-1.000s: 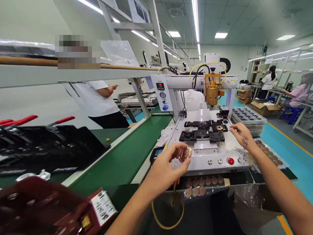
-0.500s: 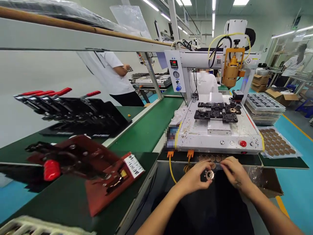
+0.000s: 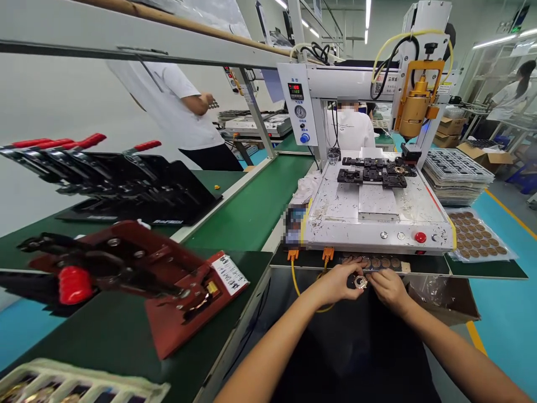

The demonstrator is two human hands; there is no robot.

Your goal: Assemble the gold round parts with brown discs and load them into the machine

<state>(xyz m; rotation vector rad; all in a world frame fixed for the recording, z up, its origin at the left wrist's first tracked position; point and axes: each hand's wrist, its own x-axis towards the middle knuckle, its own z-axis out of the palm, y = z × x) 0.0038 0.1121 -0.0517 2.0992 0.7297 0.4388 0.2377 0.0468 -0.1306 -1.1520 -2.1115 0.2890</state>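
The sole camera (worn on the head) looks forward and down past the nearby left hand (image 3: 333, 286) and right hand (image 3: 391, 289), across the tabletop's (image 3: 428, 267) near edge.

White control box (image 3: 295, 103): display (image 3: 295, 91) lit, red 120 on the upper line, green 120 below, Chinese characters above it. Crossbeam (image 3: 350, 84): QR code (image 3: 379, 84), beside it characters starting 深圳, the rest cut off by the orange head (image 3: 414, 112). Red-brown press (image 3: 170, 313): white label (image 3: 230, 274), black handwriting, unclear from here. Black clamp stand (image 3: 180, 184): pale lettering along the base, too blurred to read
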